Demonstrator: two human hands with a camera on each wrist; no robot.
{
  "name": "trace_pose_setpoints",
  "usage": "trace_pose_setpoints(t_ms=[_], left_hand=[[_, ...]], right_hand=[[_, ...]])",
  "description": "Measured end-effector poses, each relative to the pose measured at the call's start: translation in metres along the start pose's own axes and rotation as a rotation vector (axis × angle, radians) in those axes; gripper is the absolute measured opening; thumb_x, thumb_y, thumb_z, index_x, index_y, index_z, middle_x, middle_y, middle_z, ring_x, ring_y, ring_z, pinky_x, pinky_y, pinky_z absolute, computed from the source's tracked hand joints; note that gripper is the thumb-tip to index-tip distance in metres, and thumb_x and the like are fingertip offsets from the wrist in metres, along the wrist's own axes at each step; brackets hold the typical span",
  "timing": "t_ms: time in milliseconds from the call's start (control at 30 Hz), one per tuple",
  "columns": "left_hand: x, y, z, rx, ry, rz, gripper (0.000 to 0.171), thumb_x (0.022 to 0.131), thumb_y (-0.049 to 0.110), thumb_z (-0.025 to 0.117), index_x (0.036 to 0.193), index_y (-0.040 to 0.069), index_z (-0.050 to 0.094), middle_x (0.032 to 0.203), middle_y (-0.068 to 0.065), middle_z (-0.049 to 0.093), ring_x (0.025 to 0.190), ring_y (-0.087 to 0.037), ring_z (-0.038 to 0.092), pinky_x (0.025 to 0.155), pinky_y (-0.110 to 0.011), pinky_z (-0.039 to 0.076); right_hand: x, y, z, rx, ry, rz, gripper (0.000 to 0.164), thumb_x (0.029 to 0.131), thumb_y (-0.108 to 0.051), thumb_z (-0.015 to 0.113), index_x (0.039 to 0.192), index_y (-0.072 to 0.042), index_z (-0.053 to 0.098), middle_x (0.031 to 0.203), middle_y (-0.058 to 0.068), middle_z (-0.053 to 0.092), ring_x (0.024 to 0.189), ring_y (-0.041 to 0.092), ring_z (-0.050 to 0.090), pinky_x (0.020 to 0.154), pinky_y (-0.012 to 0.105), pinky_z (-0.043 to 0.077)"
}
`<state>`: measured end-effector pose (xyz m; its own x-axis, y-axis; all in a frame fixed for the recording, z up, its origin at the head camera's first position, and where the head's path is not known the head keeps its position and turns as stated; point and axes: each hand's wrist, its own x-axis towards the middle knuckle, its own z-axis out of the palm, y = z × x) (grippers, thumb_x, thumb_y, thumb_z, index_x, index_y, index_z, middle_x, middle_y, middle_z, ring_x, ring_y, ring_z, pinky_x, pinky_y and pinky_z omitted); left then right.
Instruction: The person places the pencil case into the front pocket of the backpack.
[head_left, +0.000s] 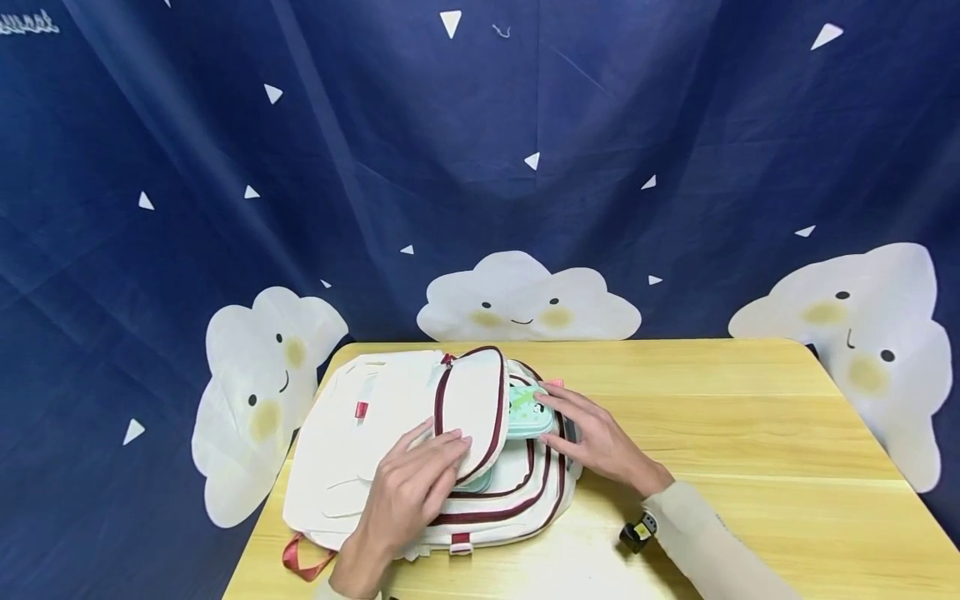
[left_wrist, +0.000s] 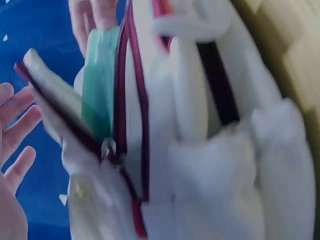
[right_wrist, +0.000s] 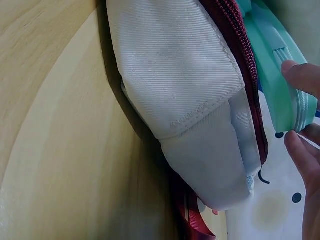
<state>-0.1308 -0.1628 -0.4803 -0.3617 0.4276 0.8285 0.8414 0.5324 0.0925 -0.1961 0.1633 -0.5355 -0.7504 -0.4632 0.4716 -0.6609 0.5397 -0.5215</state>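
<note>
A white backpack [head_left: 330, 442] with dark red zippers lies on the table. Its front pocket flap [head_left: 472, 400] is folded over toward the left. From the unzipped pocket sticks a mint-green zippered pencil case [head_left: 527, 402], printed with small figures on its top. My right hand [head_left: 600, 442] holds the case's outer end, thumb and fingers on either side of its zipped edge. The left hand [head_left: 411, 487] lies over the flap in the head view, fingers extended; in the left wrist view its spread fingers [left_wrist: 20, 130] show beside the flap.
The wooden table [head_left: 720, 417] extends to the right of the backpack. A dark red strap loop [head_left: 306, 560] sticks out at the backpack's lower left. A small black camera [head_left: 636, 533] sits at my right wrist. Behind the table hangs a dark blue cloth [head_left: 480, 192] with clouds.
</note>
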Motion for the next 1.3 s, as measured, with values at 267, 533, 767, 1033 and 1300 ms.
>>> trace_pose_setpoints(t_ms=[267,533,767,1033,1300], left_hand=[[-0.003,-0.018,-0.018,0.051,0.036,-0.107,0.028,0.108,0.012,0.058,0.119,0.007,0.083,0.110,-0.006,0.085,0.101,-0.027,0.083,0.116,-0.045,0.058],[-0.013,-0.033,-0.031,0.093,0.008,-0.223,0.026,0.104,0.014,0.066,0.123,0.008,0.082,0.119,-0.008,0.083,0.114,-0.035,0.077,0.127,-0.037,0.048],[-0.030,-0.048,-0.046,0.155,-0.172,-0.362,0.034,0.100,0.013,0.071,0.133,0.013,0.078,0.144,-0.008,0.074,0.143,-0.040,0.059,0.132,-0.050,0.036],[-0.049,-0.072,-0.067,0.189,-0.212,-0.486,0.040,0.099,0.010,0.074,0.138,0.014,0.076,0.152,-0.011,0.068,0.147,-0.043,0.053,0.125,-0.058,0.038],[-0.067,-0.087,-0.073,0.099,-0.272,-0.647,0.042,0.107,0.015,0.067,0.149,0.011,0.067,0.161,-0.018,0.057,0.150,-0.048,0.045,0.120,-0.072,0.037]], right_hand=[[-0.002,0.001,0.001,0.003,-0.003,0.014,0.068,0.096,-0.025,0.087,0.157,-0.019,0.060,0.167,0.009,0.053,0.152,0.039,0.053,0.131,0.038,0.044],[-0.001,0.000,-0.001,0.004,0.010,-0.001,0.068,0.095,-0.024,0.087,0.157,-0.018,0.060,0.165,0.012,0.054,0.151,0.041,0.053,0.132,0.037,0.043],[-0.001,0.001,0.001,0.010,-0.001,0.014,0.067,0.096,-0.024,0.086,0.157,-0.019,0.060,0.166,0.010,0.054,0.152,0.039,0.053,0.125,0.054,0.050],[-0.001,0.001,0.001,0.009,-0.006,0.017,0.067,0.095,-0.023,0.086,0.157,-0.018,0.060,0.166,0.011,0.054,0.152,0.038,0.053,0.122,0.061,0.052],[-0.002,0.000,0.001,0.001,-0.004,0.017,0.067,0.095,-0.024,0.087,0.157,-0.018,0.060,0.167,0.008,0.053,0.152,0.036,0.054,0.123,0.057,0.052]])
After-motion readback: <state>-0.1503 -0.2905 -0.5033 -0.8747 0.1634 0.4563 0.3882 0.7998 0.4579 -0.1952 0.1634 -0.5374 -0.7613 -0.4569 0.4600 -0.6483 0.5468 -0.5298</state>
